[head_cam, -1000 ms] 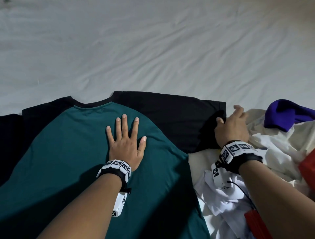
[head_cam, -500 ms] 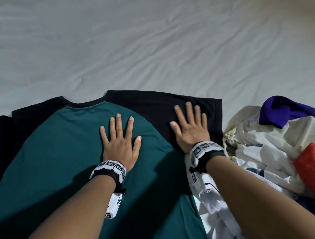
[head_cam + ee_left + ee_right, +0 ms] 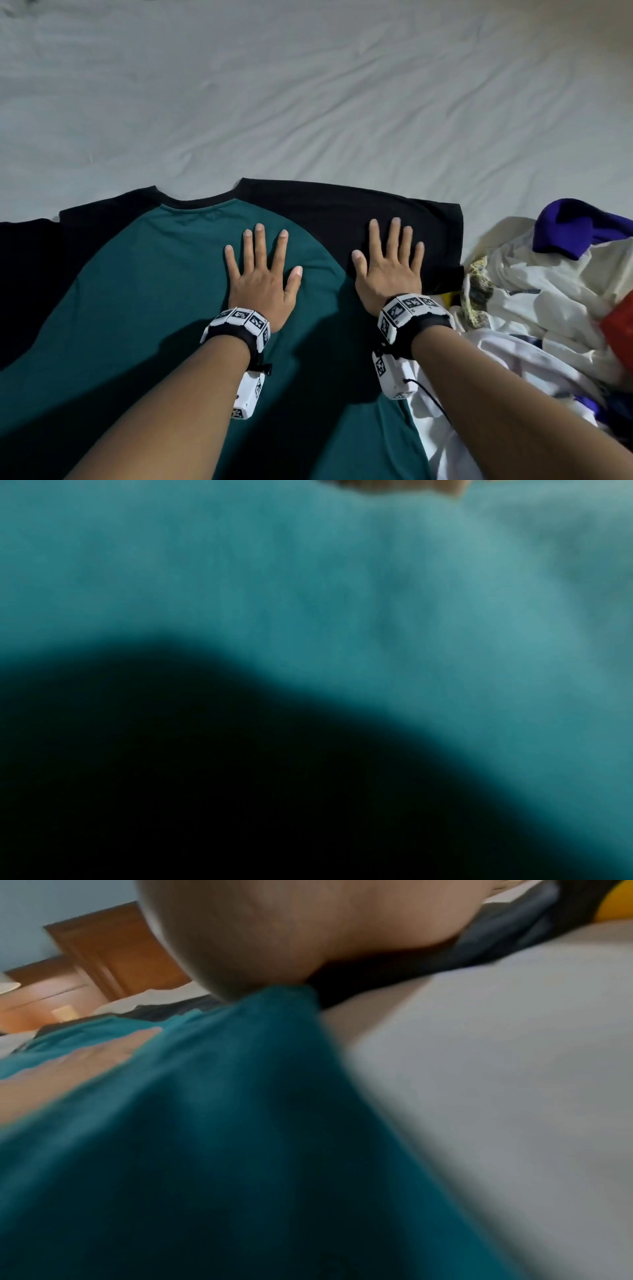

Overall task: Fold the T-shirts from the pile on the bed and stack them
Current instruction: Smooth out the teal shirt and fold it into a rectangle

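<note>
Bedsheet point(image 3: 308, 102) pale, wrinkled; teal T-shirt point(image 3: 137, 308) spread under left hand point(image 3: 262, 284), right hand point(image 3: 388, 277), fingers splayed flat.

Both forearms reach forward side by side, each with a band of black-and-white markers round the wrist. The left hand point(image 3: 262, 279) lies palm down, fingers straight and spread, thumb out toward the other hand. The right hand point(image 3: 388, 270) lies just beside it, also palm down, fingers straight and slightly fanned. Neither grip is curled round anything; the two hands are apart.
</note>
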A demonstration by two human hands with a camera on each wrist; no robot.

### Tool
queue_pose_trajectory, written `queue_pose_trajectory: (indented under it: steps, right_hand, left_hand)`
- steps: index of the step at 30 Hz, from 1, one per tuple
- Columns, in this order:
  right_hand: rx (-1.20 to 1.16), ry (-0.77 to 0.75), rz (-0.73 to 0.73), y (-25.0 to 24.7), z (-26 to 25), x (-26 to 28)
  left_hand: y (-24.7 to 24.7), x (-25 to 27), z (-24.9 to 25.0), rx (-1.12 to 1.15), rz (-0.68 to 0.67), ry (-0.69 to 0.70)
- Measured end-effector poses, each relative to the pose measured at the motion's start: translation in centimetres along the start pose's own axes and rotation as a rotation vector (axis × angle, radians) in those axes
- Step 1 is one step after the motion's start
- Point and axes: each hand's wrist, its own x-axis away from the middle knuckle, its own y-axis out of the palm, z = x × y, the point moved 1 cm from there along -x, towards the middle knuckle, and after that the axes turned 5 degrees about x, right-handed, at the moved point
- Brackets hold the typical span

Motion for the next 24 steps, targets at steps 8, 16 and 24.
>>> queue_pose_trajectory:
  steps: [8, 16, 24]
  right_hand:
    - [-0.112, -0.245, 0.064, 0.9, -11.7, 6.7]
    - [-0.091, -0.457, -0.011, 5.9, -26.9, 11.6]
    - [-0.017, -0.364, 0.1, 10.2, -34.9, 13.5]
  left_hand:
    - [-5.6, 5.3, -6.0, 0.412, 0.303, -0.043]
    - [-8.3, 13.6, -22.6, 0.36, 0.623, -0.587]
    - [-12.1, 8.5, -36.8, 0.712, 0.249, -1.035]
